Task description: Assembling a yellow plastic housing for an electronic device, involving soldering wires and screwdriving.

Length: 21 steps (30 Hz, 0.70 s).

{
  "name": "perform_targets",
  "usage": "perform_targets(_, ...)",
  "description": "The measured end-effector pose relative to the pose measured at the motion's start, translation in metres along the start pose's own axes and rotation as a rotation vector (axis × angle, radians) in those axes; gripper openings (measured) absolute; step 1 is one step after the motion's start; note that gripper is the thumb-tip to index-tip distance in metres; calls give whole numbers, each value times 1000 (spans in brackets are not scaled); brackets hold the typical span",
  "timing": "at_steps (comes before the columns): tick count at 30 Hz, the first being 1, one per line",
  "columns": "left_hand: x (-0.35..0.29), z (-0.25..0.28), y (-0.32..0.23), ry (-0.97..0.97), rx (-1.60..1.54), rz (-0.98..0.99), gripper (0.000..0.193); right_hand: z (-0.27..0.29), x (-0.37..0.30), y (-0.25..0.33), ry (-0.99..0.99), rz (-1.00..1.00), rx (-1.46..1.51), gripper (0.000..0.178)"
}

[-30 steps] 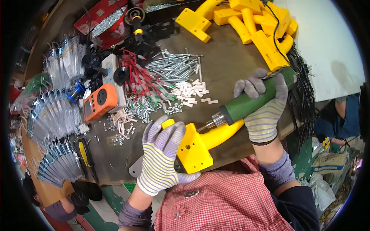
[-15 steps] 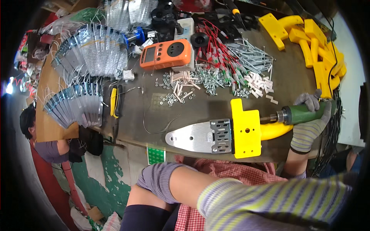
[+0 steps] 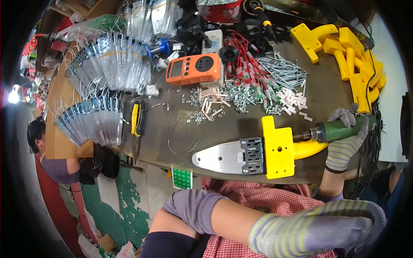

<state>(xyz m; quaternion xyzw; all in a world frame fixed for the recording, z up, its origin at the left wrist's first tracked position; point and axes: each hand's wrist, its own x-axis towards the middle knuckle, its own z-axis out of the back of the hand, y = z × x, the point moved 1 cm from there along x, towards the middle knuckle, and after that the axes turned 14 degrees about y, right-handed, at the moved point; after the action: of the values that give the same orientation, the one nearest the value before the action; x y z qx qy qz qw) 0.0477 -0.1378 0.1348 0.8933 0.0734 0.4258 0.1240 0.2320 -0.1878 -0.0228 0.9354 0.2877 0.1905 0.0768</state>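
My right hand (image 3: 348, 139), in a grey striped glove, grips a green power screwdriver (image 3: 340, 130) lying sideways. Its bit points left, above a yellow plastic handle (image 3: 279, 149) on the table's near edge. Against the handle's flat plate sits a tapered metal sole (image 3: 219, 157) with a slotted bracket (image 3: 252, 155). Across my lap, at the lower right, stretches my left arm. The left hand (image 3: 318, 228) wears a yellow-and-purple striped glove; its bent fingers look apart, and I see nothing in them. The inside of that hand is hidden.
An orange meter (image 3: 193, 69) stands beyond piles of nuts, screws (image 3: 245, 98), white sleeves and long bolts (image 3: 284, 73). Yellow-handled pliers (image 3: 136, 119) and fanned metal strips (image 3: 92, 120) lie left. More yellow handles (image 3: 359, 64) are heaped at the right. Another person (image 3: 56, 159) sits far left.
My left hand has drawn down and left from the right edge, and its fingers now show. The whole view has shifted slightly. My right hand still grips the power screwdriver.
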Motion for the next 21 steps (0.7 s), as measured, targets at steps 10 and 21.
perform_targets(10,-112,-5,111,-315,-19,238,43,-3,0,0,33,-3,-7,44)
perform_targets(21,-225,75,234,-689,270,312,37,2,0,-1,60,-35,14,44)
